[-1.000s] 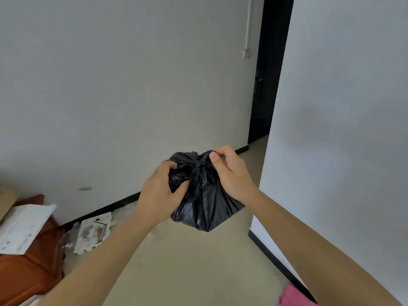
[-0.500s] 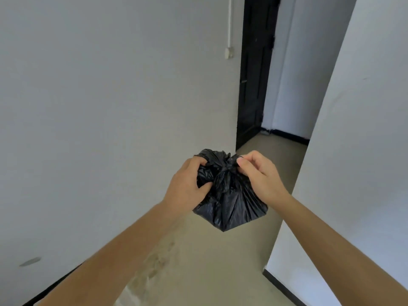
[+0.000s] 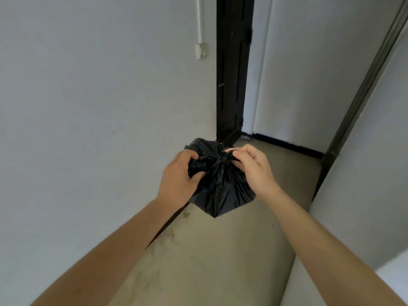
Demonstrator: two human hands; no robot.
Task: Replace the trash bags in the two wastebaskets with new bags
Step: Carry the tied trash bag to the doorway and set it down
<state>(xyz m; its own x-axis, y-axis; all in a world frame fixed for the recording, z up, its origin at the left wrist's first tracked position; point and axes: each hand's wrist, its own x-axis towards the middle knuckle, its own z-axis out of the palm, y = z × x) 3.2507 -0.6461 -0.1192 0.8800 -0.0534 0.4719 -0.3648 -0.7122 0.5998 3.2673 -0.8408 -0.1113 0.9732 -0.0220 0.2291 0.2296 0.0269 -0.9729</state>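
A small black trash bag [image 3: 220, 191], knotted at the top and bulging below, hangs in the air at the centre of the head view. My left hand [image 3: 178, 177] grips the bag's gathered plastic on the left side of the knot. My right hand [image 3: 251, 166] pinches the plastic on the right side of the knot with curled fingers. Both forearms reach in from the bottom of the frame. No wastebasket is in view.
A narrow corridor with a beige floor [image 3: 209, 250] runs ahead between a white wall [image 3: 99, 118] on the left and a white wall [image 3: 364, 206] on the right. A black door frame [image 3: 231, 74] stands ahead, with a wall socket [image 3: 47, 51] to its left.
The view has swung to the right and forward down the corridor; the orange object and papers at the left have left the frame. Both hands keep hold of the bag's knot.
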